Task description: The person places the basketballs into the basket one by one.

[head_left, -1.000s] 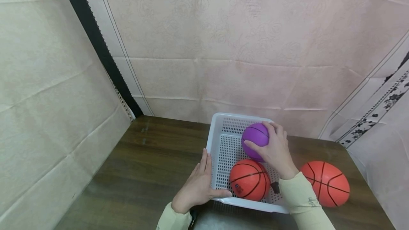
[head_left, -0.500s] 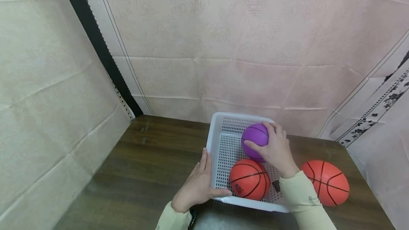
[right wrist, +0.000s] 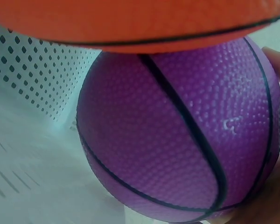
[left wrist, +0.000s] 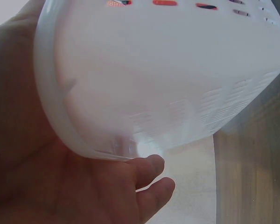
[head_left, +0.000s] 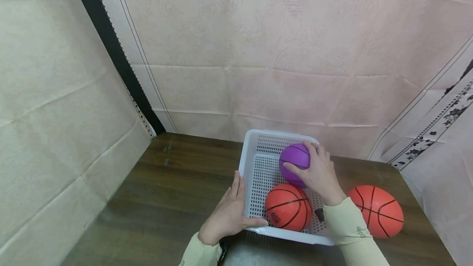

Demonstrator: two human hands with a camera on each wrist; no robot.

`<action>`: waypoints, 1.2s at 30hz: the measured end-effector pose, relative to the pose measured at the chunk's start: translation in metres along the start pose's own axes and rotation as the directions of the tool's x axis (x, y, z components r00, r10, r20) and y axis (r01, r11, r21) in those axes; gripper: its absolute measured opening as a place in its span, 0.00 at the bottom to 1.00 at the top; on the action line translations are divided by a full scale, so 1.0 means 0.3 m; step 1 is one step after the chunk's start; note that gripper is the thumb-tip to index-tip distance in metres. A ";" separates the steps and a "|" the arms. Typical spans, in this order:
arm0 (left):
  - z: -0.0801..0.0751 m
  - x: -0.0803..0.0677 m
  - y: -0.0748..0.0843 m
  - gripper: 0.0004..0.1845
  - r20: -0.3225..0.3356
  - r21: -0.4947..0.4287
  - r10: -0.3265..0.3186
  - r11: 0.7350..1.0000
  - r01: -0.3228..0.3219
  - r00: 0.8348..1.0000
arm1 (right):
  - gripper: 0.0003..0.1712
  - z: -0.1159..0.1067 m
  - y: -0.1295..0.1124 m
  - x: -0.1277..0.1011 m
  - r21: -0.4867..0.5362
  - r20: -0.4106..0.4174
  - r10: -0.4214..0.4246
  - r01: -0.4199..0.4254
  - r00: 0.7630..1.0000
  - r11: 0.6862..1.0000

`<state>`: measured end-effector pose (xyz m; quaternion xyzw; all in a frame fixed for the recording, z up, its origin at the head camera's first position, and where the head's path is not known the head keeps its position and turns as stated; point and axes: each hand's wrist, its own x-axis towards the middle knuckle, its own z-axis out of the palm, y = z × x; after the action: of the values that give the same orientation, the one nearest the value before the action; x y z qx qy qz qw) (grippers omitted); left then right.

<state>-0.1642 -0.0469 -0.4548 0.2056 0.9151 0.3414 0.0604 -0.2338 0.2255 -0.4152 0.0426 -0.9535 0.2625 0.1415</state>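
Note:
A white perforated plastic basket stands on the table near the wall. Inside it, toward the far right, is a small purple basketball. My right hand grips this ball, thumb on the near side and fingers over its right side. An orange basketball lies in the near part of the basket, right beside the purple one. My left hand rests against the near left corner, fingers straight along the left side and thumb along the front rim. In the left wrist view, fingertips touch the basket's rim.
Outside the basket, a second orange basketball sits on the table to the right, partly behind the right sleeve. The brown wooden table ends at a cloth-covered wall. A small dark piece shows by the right sleeve.

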 end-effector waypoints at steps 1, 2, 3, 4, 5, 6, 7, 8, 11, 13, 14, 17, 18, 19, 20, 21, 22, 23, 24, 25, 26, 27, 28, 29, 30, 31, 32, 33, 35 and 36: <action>0.000 0.000 0.000 0.70 0.000 -0.001 -0.001 1.000 0.001 1.000 | 0.58 0.000 0.001 0.000 0.000 0.002 0.000 0.000 1.000 1.000; 0.000 0.000 0.000 0.70 0.000 -0.001 -0.001 1.000 0.001 1.000 | 0.58 0.000 0.002 0.001 -0.002 0.003 -0.001 0.001 1.000 1.000; 0.000 0.001 0.000 0.70 0.001 -0.001 -0.002 1.000 0.002 1.000 | 0.58 -0.001 0.002 0.001 -0.002 0.004 -0.002 0.002 1.000 1.000; 0.001 0.001 0.000 0.70 0.001 0.000 -0.003 1.000 0.003 1.000 | 0.58 -0.001 0.002 0.001 -0.002 0.005 -0.002 0.002 1.000 1.000; 0.001 0.001 0.000 0.69 0.002 0.002 -0.004 1.000 0.004 1.000 | 0.58 -0.001 0.002 0.001 -0.002 0.007 -0.003 0.003 1.000 1.000; 0.001 0.001 -0.001 0.69 0.003 0.001 -0.006 1.000 0.006 1.000 | 0.58 -0.002 0.002 0.001 -0.002 0.007 -0.006 0.006 1.000 1.000; 0.002 0.001 -0.001 0.69 0.003 0.001 -0.006 1.000 0.006 1.000 | 0.58 -0.001 0.003 0.002 -0.003 0.008 -0.007 0.007 1.000 1.000; 0.002 0.001 -0.002 0.69 0.003 0.001 -0.005 1.000 0.005 1.000 | 0.58 -0.001 0.003 0.002 -0.004 0.009 -0.009 0.009 1.000 1.000; 0.002 0.001 -0.002 0.69 -0.001 -0.001 -0.002 1.000 0.002 1.000 | 0.58 0.001 0.006 0.003 -0.008 0.007 -0.015 0.015 1.000 1.000; 0.002 0.001 -0.001 0.69 -0.004 0.000 0.000 1.000 0.000 1.000 | 0.58 0.002 0.008 0.004 -0.012 0.007 -0.016 0.016 1.000 1.000; 0.002 0.000 -0.001 0.69 -0.005 0.000 0.000 1.000 0.000 1.000 | 0.58 0.003 0.009 0.005 -0.014 0.009 -0.016 0.016 1.000 1.000; 0.002 -0.001 0.000 0.69 -0.005 -0.002 -0.002 1.000 0.002 1.000 | 0.58 0.002 0.011 0.006 -0.018 0.020 -0.012 0.012 1.000 1.000; 0.002 -0.001 0.000 0.69 -0.006 -0.002 -0.002 1.000 0.002 1.000 | 0.58 0.002 0.011 0.006 -0.019 0.024 -0.010 0.011 1.000 1.000; 0.002 -0.001 0.000 0.69 -0.006 -0.002 -0.001 1.000 0.001 1.000 | 0.58 0.001 0.011 0.005 -0.019 0.029 -0.010 0.011 1.000 1.000; 0.002 -0.001 0.000 0.70 -0.006 -0.002 0.000 1.000 0.000 1.000 | 0.58 0.000 0.010 0.004 -0.020 0.035 -0.010 0.010 0.999 1.000; 0.002 -0.001 0.000 0.70 -0.006 0.000 0.003 1.000 -0.003 1.000 | 0.58 -0.001 0.010 0.003 -0.018 0.042 -0.010 0.011 0.999 1.000; 0.002 -0.002 0.000 0.70 -0.006 0.001 0.005 1.000 -0.005 1.000 | 0.57 -0.002 0.009 0.002 -0.018 0.048 -0.013 0.014 0.999 1.000; 0.002 -0.002 0.001 0.70 -0.006 0.000 0.008 1.000 -0.008 1.000 | 0.56 -0.003 0.009 0.000 -0.015 0.058 -0.016 0.017 0.998 1.000; 0.002 -0.002 0.000 0.70 -0.005 0.001 0.010 1.000 -0.010 1.000 | 0.54 -0.003 0.008 -0.001 -0.014 0.068 -0.018 0.019 0.998 1.000; 0.002 -0.002 0.000 0.70 -0.004 0.002 0.012 1.000 -0.012 1.000 | 0.53 -0.003 0.009 -0.003 -0.015 0.078 -0.023 0.024 0.997 1.000; 0.002 -0.002 0.000 0.70 -0.004 0.002 0.015 1.000 -0.015 1.000 | 0.51 -0.003 0.009 -0.005 -0.013 0.087 -0.026 0.027 0.996 1.000; 0.002 -0.002 0.000 0.70 -0.004 0.000 0.017 1.000 -0.017 1.000 | 0.50 -0.004 0.010 -0.007 -0.009 0.096 -0.029 0.030 0.995 1.000; 0.002 -0.001 0.000 0.70 -0.004 -0.002 0.018 1.000 -0.018 1.000 | 0.49 -0.003 0.011 -0.009 -0.008 0.104 -0.032 0.033 0.994 0.999; 0.002 -0.001 0.000 0.70 -0.004 -0.002 0.018 1.000 -0.018 1.000 | 0.48 -0.004 0.012 -0.010 -0.008 0.113 -0.034 0.035 0.993 0.999; 0.002 -0.001 0.000 0.70 -0.003 0.000 0.016 1.000 -0.016 1.000 | 0.48 -0.004 0.013 -0.011 -0.010 0.121 -0.033 0.035 0.992 0.999; 0.002 -0.001 0.000 0.70 -0.001 0.003 0.015 1.000 -0.015 1.000 | 0.47 -0.004 0.014 -0.012 -0.010 0.128 -0.033 0.034 0.991 0.999; 0.002 -0.001 0.000 0.70 0.000 0.004 0.013 1.000 -0.013 1.000 | 0.47 -0.004 0.015 -0.013 -0.007 0.135 -0.030 0.031 0.990 0.999; 0.002 -0.002 0.000 0.70 0.001 0.007 0.010 1.000 -0.010 1.000 | 0.46 -0.004 0.016 -0.014 -0.006 0.142 -0.028 0.029 0.989 1.000; 0.002 -0.002 0.000 0.70 0.004 0.014 0.005 1.000 -0.005 1.000 | 0.46 -0.004 0.018 -0.014 -0.007 0.157 -0.023 0.025 0.987 1.000; 0.002 -0.002 0.000 0.69 0.005 0.015 0.004 1.000 -0.004 1.000 | 0.46 -0.003 0.019 -0.014 -0.006 0.163 -0.021 0.022 0.986 1.000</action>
<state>-0.1633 -0.0467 -0.4552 0.2087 0.9171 0.3342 0.0605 -0.2304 0.2309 -0.4184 0.0737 -0.9624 0.2531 0.0658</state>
